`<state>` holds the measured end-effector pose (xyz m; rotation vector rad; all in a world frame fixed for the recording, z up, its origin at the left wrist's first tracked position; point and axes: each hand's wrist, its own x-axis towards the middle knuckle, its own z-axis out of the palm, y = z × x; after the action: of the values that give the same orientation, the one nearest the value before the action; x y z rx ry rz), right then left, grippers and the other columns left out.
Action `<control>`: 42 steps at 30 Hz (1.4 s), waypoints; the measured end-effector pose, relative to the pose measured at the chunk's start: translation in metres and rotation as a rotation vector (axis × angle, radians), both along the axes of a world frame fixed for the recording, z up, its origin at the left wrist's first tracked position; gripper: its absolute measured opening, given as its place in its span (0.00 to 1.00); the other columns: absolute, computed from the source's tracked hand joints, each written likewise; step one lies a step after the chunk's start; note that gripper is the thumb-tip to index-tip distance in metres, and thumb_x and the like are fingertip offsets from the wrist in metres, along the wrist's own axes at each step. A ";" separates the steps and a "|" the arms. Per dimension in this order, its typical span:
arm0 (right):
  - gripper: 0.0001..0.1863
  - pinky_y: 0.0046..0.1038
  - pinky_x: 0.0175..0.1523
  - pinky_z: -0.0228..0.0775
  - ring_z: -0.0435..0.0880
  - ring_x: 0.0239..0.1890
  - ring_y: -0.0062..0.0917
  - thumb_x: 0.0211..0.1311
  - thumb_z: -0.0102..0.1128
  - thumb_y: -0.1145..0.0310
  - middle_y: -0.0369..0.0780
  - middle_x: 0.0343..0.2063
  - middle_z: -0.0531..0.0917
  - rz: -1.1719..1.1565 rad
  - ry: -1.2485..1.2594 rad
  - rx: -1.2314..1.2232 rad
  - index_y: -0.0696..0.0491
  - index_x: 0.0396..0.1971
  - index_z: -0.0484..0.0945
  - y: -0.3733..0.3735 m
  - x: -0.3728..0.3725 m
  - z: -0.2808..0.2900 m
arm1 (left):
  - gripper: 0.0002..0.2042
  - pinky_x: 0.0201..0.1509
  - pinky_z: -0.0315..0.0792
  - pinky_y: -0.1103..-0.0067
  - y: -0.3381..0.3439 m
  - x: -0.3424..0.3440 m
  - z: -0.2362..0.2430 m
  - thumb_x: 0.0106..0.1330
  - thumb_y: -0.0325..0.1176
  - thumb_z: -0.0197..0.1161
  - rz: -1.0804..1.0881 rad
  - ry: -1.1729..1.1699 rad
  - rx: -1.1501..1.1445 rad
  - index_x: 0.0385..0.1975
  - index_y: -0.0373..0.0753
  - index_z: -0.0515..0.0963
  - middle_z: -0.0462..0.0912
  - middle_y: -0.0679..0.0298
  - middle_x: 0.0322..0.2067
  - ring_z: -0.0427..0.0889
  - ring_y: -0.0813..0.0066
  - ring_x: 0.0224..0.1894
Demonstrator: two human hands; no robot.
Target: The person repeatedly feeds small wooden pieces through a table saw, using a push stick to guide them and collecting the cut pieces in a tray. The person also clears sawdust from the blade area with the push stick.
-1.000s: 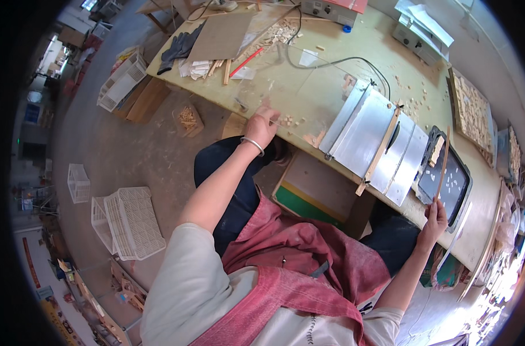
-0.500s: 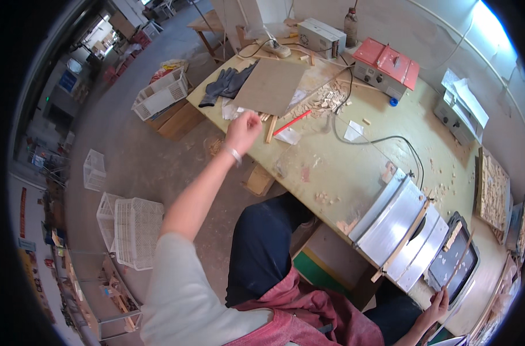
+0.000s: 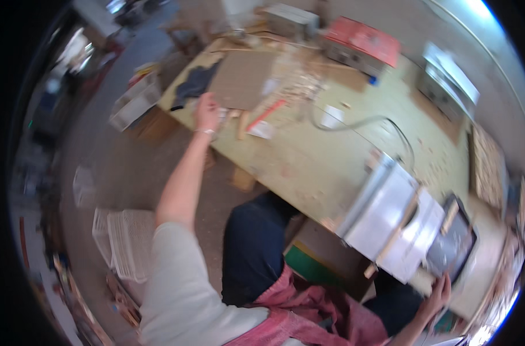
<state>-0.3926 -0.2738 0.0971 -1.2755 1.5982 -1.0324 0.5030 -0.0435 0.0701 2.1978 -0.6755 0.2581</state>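
Note:
My left hand [image 3: 207, 113] reaches out to the near left corner of the bench, beside a flat brown board [image 3: 242, 78]. Its fingers are smeared by motion, and whether they hold anything does not show. Down at the right, my right hand [image 3: 440, 293] has its fingers pinched together on a thin wooden strip, which is barely visible in the blur. Just beyond that hand lies a black tray [image 3: 457, 254] with a small wood piece on it. Left of the tray is a silver metal machine top [image 3: 389, 222] with a wooden bar across it.
Dark gloves [image 3: 194, 86], a red stick [image 3: 266, 115] and a heap of wood chips [image 3: 300, 83] lie on the bench [image 3: 308, 167]. Behind stand a red-topped box [image 3: 363, 43] and a grey box [image 3: 450, 81]. White crates [image 3: 130, 242] stand on the floor at left.
The view has swung and blurred, so the bench appears shifted left. My left hand has come closer to the brown board's near left corner and the gloves. My right hand stays beside the tray.

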 end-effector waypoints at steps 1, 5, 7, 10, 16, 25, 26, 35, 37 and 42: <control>0.16 0.19 0.45 0.72 0.81 0.40 0.16 0.78 0.60 0.68 0.36 0.39 0.87 0.004 -0.024 0.003 0.59 0.58 0.84 -0.002 0.004 0.002 | 0.20 0.55 0.78 0.72 0.022 0.007 -0.009 0.67 0.23 0.64 -0.016 -0.046 -0.009 0.60 0.40 0.78 0.83 0.62 0.43 0.84 0.68 0.46; 0.16 0.20 0.43 0.72 0.81 0.36 0.16 0.75 0.64 0.69 0.36 0.37 0.88 -0.068 -0.023 -0.093 0.59 0.56 0.85 -0.003 0.029 0.019 | 0.20 0.44 0.74 0.80 0.030 -0.066 -0.002 0.73 0.25 0.63 -0.111 0.308 -0.229 0.63 0.37 0.76 0.82 0.66 0.43 0.79 0.79 0.39; 0.14 0.20 0.40 0.72 0.80 0.34 0.15 0.74 0.65 0.71 0.34 0.35 0.87 -0.085 -0.135 -0.152 0.60 0.54 0.85 -0.007 0.021 0.015 | 0.19 0.38 0.71 0.85 0.036 -0.113 0.018 0.75 0.26 0.62 -0.137 0.410 -0.286 0.65 0.36 0.74 0.82 0.68 0.43 0.76 0.85 0.36; 0.12 0.18 0.39 0.71 0.79 0.32 0.14 0.75 0.64 0.71 0.33 0.33 0.86 -0.172 -0.110 -0.167 0.61 0.51 0.86 -0.010 0.007 0.024 | 0.20 0.36 0.71 0.87 0.050 -0.161 0.042 0.77 0.26 0.62 -0.192 0.473 -0.302 0.66 0.35 0.73 0.80 0.70 0.40 0.76 0.87 0.34; 0.09 0.33 0.43 0.77 0.86 0.33 0.32 0.71 0.64 0.72 0.47 0.31 0.88 -0.170 0.572 -0.281 0.62 0.44 0.86 -0.027 -0.080 -0.006 | 0.19 0.39 0.75 0.86 0.054 -0.253 0.037 0.77 0.24 0.62 -0.296 0.507 -0.126 0.66 0.35 0.73 0.81 0.70 0.38 0.79 0.86 0.35; 0.19 0.43 0.62 0.70 0.82 0.56 0.41 0.64 0.65 0.67 0.46 0.49 0.85 -0.028 1.117 -0.242 0.53 0.54 0.84 -0.097 -0.073 -0.009 | 0.20 0.41 0.76 0.86 0.054 -0.284 0.042 0.78 0.24 0.60 -0.309 0.567 -0.048 0.67 0.35 0.71 0.82 0.68 0.38 0.79 0.86 0.35; 0.20 0.43 0.63 0.69 0.82 0.57 0.41 0.63 0.66 0.67 0.45 0.50 0.85 0.050 0.998 -0.273 0.53 0.55 0.84 -0.106 -0.060 -0.007 | 0.20 0.41 0.76 0.86 0.052 -0.287 0.043 0.78 0.24 0.60 -0.284 0.546 -0.067 0.68 0.35 0.70 0.82 0.68 0.38 0.79 0.86 0.34; 0.28 0.46 0.61 0.70 0.79 0.58 0.44 0.59 0.70 0.64 0.45 0.51 0.82 0.591 0.746 -0.327 0.51 0.60 0.76 -0.168 0.066 0.003 | 0.23 0.40 0.74 0.87 0.044 -0.292 0.047 0.79 0.26 0.60 -0.245 0.525 -0.085 0.71 0.36 0.67 0.81 0.69 0.37 0.78 0.86 0.34; 0.29 0.46 0.61 0.70 0.79 0.58 0.44 0.58 0.71 0.62 0.45 0.51 0.81 0.611 0.783 -0.243 0.50 0.60 0.76 -0.178 0.071 -0.002 | 0.24 0.39 0.73 0.87 0.042 -0.293 0.046 0.79 0.27 0.61 -0.242 0.518 -0.080 0.71 0.36 0.67 0.81 0.69 0.37 0.77 0.86 0.34; 0.27 0.45 0.58 0.70 0.80 0.56 0.44 0.52 0.70 0.63 0.43 0.47 0.81 0.641 0.789 -0.265 0.49 0.54 0.76 -0.186 0.078 -0.006 | 0.23 0.41 0.72 0.87 0.044 -0.290 0.049 0.79 0.26 0.60 -0.240 0.516 -0.051 0.71 0.36 0.67 0.81 0.70 0.38 0.77 0.87 0.35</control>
<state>-0.3147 -0.4594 0.0916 -2.3750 1.4076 -0.3344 0.2129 0.0003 0.1194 1.9903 -0.6184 -0.3992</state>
